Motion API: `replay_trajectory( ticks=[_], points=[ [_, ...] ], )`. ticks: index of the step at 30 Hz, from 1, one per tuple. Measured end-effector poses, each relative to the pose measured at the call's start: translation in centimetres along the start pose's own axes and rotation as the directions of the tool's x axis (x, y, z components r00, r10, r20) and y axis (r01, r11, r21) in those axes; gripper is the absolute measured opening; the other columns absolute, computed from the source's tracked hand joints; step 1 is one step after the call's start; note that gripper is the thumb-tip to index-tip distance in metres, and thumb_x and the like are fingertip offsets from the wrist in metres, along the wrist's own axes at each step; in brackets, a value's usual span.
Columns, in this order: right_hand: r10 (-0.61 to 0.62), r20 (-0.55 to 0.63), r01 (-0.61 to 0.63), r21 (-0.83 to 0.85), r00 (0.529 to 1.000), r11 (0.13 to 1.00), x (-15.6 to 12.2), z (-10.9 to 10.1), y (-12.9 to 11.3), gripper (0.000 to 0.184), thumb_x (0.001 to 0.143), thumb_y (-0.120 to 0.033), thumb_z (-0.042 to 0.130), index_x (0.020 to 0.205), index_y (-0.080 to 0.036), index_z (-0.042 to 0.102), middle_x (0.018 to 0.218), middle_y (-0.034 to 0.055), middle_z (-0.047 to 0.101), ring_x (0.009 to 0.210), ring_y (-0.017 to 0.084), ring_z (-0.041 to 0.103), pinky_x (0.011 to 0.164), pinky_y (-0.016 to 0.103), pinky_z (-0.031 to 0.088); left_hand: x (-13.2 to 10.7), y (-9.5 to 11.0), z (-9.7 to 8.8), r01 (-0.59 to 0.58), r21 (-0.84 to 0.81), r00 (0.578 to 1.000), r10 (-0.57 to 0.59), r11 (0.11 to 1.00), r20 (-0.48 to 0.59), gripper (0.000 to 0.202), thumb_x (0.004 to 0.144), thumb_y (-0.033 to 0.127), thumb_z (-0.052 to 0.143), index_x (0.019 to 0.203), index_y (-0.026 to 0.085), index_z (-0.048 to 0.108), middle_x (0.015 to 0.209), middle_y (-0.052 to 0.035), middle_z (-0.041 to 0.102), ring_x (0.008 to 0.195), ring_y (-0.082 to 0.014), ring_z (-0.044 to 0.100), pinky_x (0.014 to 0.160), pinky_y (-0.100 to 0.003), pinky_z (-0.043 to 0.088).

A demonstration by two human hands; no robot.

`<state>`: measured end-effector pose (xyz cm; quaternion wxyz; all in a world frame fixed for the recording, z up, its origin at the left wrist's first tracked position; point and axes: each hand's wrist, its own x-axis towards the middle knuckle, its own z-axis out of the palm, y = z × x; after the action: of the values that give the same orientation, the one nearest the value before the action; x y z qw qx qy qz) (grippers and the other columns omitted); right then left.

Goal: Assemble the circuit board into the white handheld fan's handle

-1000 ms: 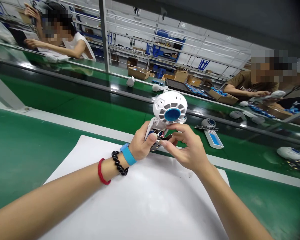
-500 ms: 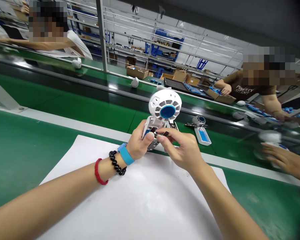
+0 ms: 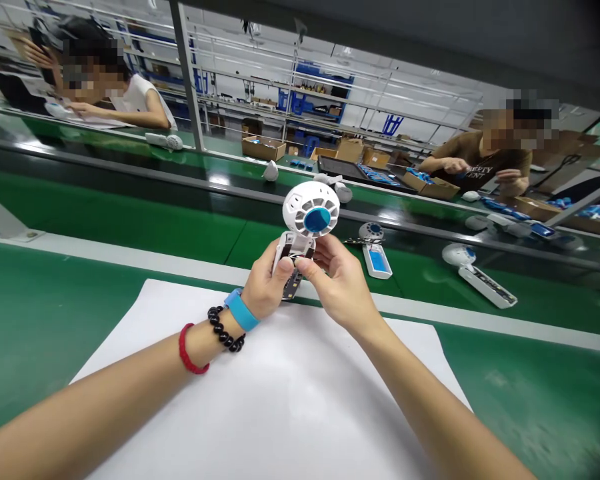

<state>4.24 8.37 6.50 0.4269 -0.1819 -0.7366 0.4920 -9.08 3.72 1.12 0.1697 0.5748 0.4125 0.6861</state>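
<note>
I hold a small white hand fan (image 3: 311, 213) with a blue hub upright above the white paper sheet (image 3: 280, 400). My left hand (image 3: 266, 285) is wrapped round its open handle, where a dark circuit board shows. My right hand (image 3: 337, 283) pinches at the same spot, thumb and forefinger pressed on a small dark part at the top of the handle. Both hands touch each other there. Red, black-bead and blue bands sit on my left wrist.
A green conveyor belt (image 3: 130, 220) runs across behind the sheet. Two more fans (image 3: 375, 250) (image 3: 475, 273) lie on it to the right. Two other people (image 3: 105, 93) (image 3: 485, 160) work at the far side, among cardboard boxes (image 3: 263, 147) and shelving.
The fan and both hands have shifted slightly left and lower. My right fingers have closed in on the handle top. Another person's hand at the right has gone, leaving a fan on the belt.
</note>
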Motion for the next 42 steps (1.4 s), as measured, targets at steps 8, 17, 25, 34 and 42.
replay_trajectory(
  ticks=[8, 17, 25, 34, 42],
  points=[
    [0.030, -0.047, -0.025, 0.109, 0.998, 0.994, 0.7, 0.2, 0.9, 0.025, 0.078, -0.029, 0.070, 0.101, -0.020, 0.064, 0.101, 0.0067, 0.074, 0.092, 0.023, 0.069, 0.086, 0.037, 0.055, 0.1, 0.2, 0.2, 0.198, -0.018, 0.980, -0.197, 0.980, 0.040, 0.068, 0.085, 0.073, 0.050, 0.120, 0.015, 0.055, 0.103, -0.0100, 0.065, 0.105, -0.0271, 0.062, 0.091, -0.038, 0.052],
    [0.117, -0.081, -0.106, 0.123, 0.990, 0.987, 1.4, -3.1, 3.3, 0.045, 0.077, -0.049, 0.075, 0.110, -0.020, 0.066, 0.112, 0.0095, 0.072, 0.104, 0.027, 0.066, 0.095, 0.044, 0.053, 0.5, 0.3, 0.5, 0.570, -0.124, 0.780, -0.488, 0.812, 0.392, 0.065, 0.069, 0.051, 0.081, 0.115, 0.017, 0.050, 0.100, -0.0073, 0.061, 0.088, -0.0234, 0.066, 0.067, -0.036, 0.062],
    [0.102, 0.036, -0.104, 0.075, 0.994, 0.992, 1.3, -3.8, 2.7, 0.044, 0.087, -0.061, 0.061, 0.109, -0.024, 0.069, 0.107, 0.0048, 0.072, 0.092, 0.022, 0.068, 0.082, 0.038, 0.058, 0.3, 0.5, 0.5, 0.627, -0.126, 0.745, -0.545, 0.768, 0.385, 0.060, 0.068, 0.043, 0.081, 0.111, 0.016, 0.049, 0.099, -0.0084, 0.060, 0.086, -0.0216, 0.064, 0.061, -0.032, 0.061],
    [-0.177, -0.062, 0.160, -0.215, 0.982, 0.963, 0.8, -4.7, 2.4, 0.028, 0.086, -0.041, 0.071, 0.106, -0.024, 0.063, 0.089, 0.0018, 0.066, 0.080, 0.017, 0.061, 0.072, 0.031, 0.051, 0.3, 0.3, 0.5, 0.525, -0.192, 0.827, -0.445, 0.829, 0.344, 0.061, 0.072, 0.044, 0.078, 0.115, 0.018, 0.043, 0.095, -0.0035, 0.054, 0.084, -0.0175, 0.058, 0.069, -0.034, 0.061],
    [-0.272, 0.083, 0.283, -0.360, 0.959, 0.889, 0.4, -5.5, 1.5, 0.012, 0.086, -0.023, 0.069, 0.098, -0.024, 0.069, 0.083, 0.0015, 0.064, 0.073, 0.017, 0.056, 0.067, 0.032, 0.047, 0.3, 0.3, 0.4, 0.433, -0.163, 0.881, -0.379, 0.886, 0.283, 0.064, 0.072, 0.039, 0.081, 0.121, 0.018, 0.046, 0.100, -0.0045, 0.058, 0.095, -0.0214, 0.058, 0.090, -0.040, 0.051]
  ],
)
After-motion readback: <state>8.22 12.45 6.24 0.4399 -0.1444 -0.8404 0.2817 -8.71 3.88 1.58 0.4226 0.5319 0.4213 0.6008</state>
